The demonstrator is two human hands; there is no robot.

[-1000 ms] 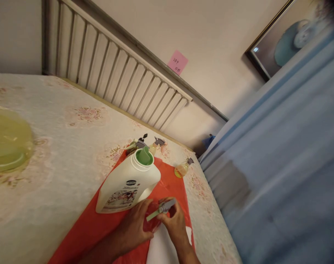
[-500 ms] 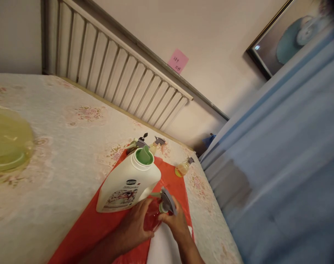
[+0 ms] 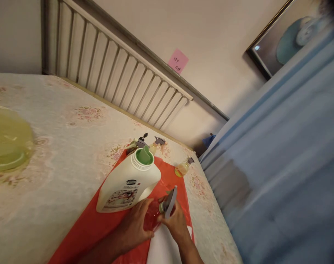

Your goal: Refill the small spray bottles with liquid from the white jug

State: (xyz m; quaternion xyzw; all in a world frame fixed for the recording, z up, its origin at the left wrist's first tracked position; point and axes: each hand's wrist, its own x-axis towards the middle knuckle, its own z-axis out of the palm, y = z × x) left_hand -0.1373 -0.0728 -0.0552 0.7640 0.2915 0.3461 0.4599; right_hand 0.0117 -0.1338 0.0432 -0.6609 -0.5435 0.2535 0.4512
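Observation:
My left hand (image 3: 138, 222) is wrapped round the clear body of a spray bottle (image 3: 151, 216), through which red shows. At the bottle's neck, my right hand (image 3: 174, 222) grips the grey trigger sprayer head (image 3: 169, 203), fingers partly hidden behind it. Just left of both hands stands a large white jug (image 3: 118, 185) with a printed label; its green-lined mouth (image 3: 145, 155) has no cap on. Jug and hands are over a red cloth (image 3: 81, 234). A white surface (image 3: 164, 245) shows below the spray bottle.
Another spray bottle (image 3: 182, 168) stands at the red cloth's right edge, and several more sprayer tops (image 3: 159, 140) show behind the jug. A translucent yellow-green basin (image 3: 10, 139) sits left on the floral tablecloth (image 3: 59, 146). A radiator (image 3: 114, 66) and a blue curtain (image 3: 279, 165) border the table.
The grey sprayer head has turned on the bottle's neck, its nozzle swinging from the left towards the back. My right hand has turned with it; my left hand stays on the bottle.

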